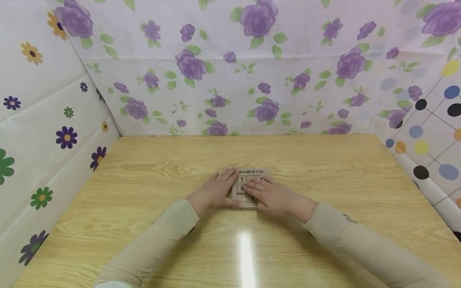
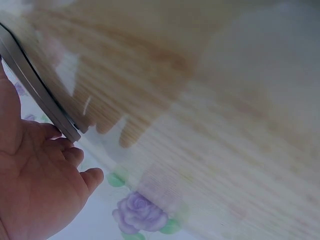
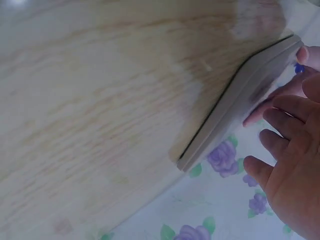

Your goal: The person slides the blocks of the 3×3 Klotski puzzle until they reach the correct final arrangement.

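well to the left of a number puzzle board (image 1: 248,205), a white cloth (image 1: 29,132) printed with green, yellow and purple flowers hangs beside the wood-grain counter (image 1: 144,176). closer on the board's left, a beige left sleeve (image 1: 155,236) leads to the left hand (image 1: 214,191), spread with its thumb held away from the fingers and touching the board's left side. behind the board, a second cloth (image 1: 216,108) carries purple roses and green leaves. the board itself lies flat on the counter between the hands, dark characters printed along its far edge. in its left column, the tile marked 7 (image 1: 241,180) sits just beyond the tile marked 8 (image 1: 241,188); the tile marked 5 (image 1: 252,197), partly covered, shows nearer and to their right. the right hand (image 1: 275,198), fingers extended and slightly parted, lies over the board's right part; whether its fingertips press down cannot be told. right of the board, a beige right sleeve (image 1: 363,244) bears a small dark print, and well beyond it hangs a third cloth (image 1: 432,124) dotted in black, blue, yellow and orange.
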Motion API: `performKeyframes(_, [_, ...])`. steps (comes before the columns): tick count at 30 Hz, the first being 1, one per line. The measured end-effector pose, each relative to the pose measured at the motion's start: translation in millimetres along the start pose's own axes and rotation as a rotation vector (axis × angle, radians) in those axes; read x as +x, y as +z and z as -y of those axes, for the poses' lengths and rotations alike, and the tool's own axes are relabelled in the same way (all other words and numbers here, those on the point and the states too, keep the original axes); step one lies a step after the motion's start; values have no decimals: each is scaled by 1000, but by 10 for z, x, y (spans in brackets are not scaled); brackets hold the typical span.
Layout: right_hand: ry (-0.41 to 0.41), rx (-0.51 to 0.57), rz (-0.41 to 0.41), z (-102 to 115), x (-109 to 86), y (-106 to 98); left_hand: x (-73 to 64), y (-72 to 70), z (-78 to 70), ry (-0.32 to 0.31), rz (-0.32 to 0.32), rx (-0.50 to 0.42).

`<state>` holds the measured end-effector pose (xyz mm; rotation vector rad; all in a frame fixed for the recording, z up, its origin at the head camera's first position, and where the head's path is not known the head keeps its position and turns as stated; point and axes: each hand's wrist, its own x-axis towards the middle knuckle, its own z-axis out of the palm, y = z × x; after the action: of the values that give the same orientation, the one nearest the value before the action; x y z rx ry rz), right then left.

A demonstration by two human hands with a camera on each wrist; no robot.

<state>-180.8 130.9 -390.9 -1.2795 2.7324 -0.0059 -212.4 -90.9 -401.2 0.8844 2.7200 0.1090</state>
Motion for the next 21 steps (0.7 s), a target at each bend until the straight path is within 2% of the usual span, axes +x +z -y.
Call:
performKeyframes(6, [-14, -6, -33, -10, -100, -27, 3, -9, -2, -4, -1, 3])
performKeyframes(16, [-25, -77, -21, 51, -272, 28, 18, 5, 1, -6, 0, 10])
performKeyframes(21, [-14, -64, -17, 63, -300, 64, 16, 5, -1, -10, 2, 5])
